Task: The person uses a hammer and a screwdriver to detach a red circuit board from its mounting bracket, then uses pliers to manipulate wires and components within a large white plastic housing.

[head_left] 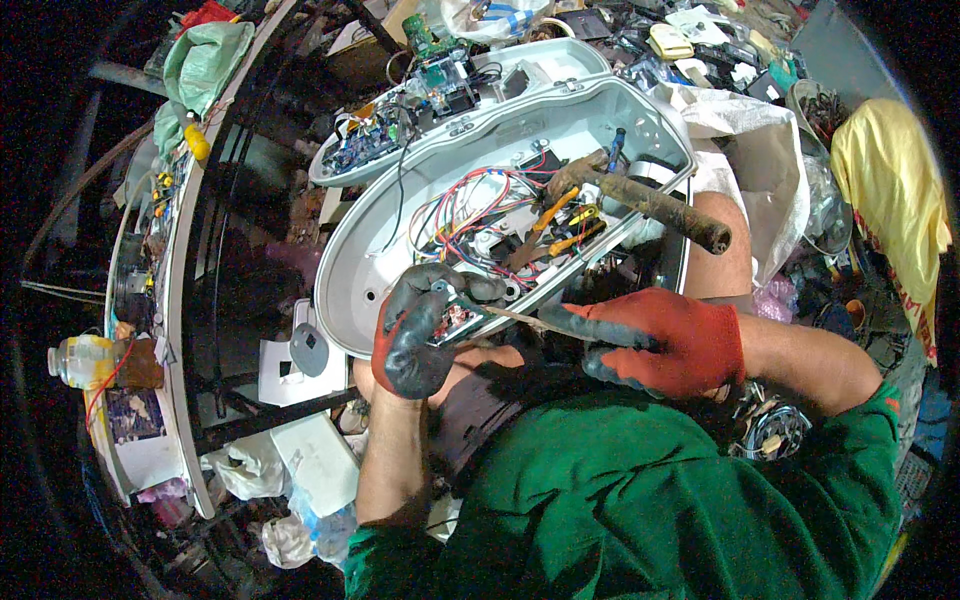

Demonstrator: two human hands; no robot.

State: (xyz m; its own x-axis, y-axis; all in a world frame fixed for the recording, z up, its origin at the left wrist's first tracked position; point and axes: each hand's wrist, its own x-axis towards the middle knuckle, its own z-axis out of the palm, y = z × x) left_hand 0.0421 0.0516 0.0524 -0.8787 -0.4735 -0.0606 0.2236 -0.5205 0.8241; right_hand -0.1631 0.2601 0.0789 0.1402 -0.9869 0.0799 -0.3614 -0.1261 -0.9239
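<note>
My left hand (408,345), in a red and black coated glove, is closed around a small part with a circuit board (460,319). My right hand (665,345), gloved the same way, grips a thin, brownish rod-like tool (535,322). Its tip meets or nearly meets the board; I cannot tell which. Both hands are at the near edge of a light grey plastic housing (350,285). Inside it lie a tangle of coloured wires (470,195) and pliers with orange and yellow handles (560,210). A hammer (665,207) rests across its right end.
Behind the housing, its matching shell (590,60) holds green circuit boards (450,75). A white woven sack (785,165) and a yellow sack (890,180) stand right. A long, narrow shelf (180,380) with a jar (80,360) runs along the left. Mixed scrap surrounds me.
</note>
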